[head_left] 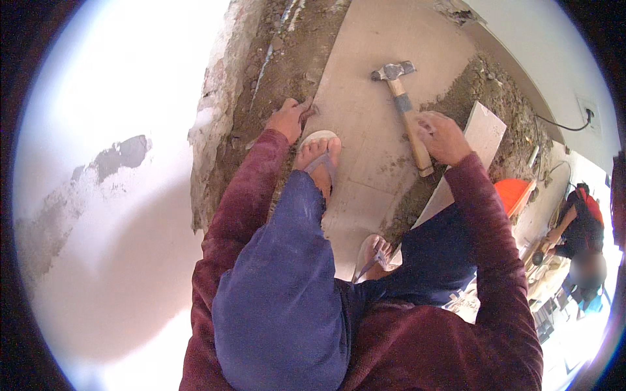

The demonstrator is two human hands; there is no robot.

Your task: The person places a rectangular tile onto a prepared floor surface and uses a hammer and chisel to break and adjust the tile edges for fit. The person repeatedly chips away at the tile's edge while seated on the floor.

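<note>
My left hand (287, 120) is low at the left edge of a beige floor tile (365, 72), beside a strip of bare soil (287, 65). Its fingers are bent together, and whatever they may hold is too small and dark to name. A hammer (409, 120) with a metal head and a wooden handle lies on the tile, its head pointing away from me. Right beside the handle is my right hand (443, 137), with curled fingers. I cannot tell whether it touches the handle or pinches something small.
A rough, broken plaster wall (212, 124) runs along the left. At right are loose mortar (482, 85), a pale tile strip (486, 127), an orange container (513, 194) and a plugged-in cable (567, 125). My sandalled foot (319, 156) rests on the tile. Another person (577, 221) works farther right.
</note>
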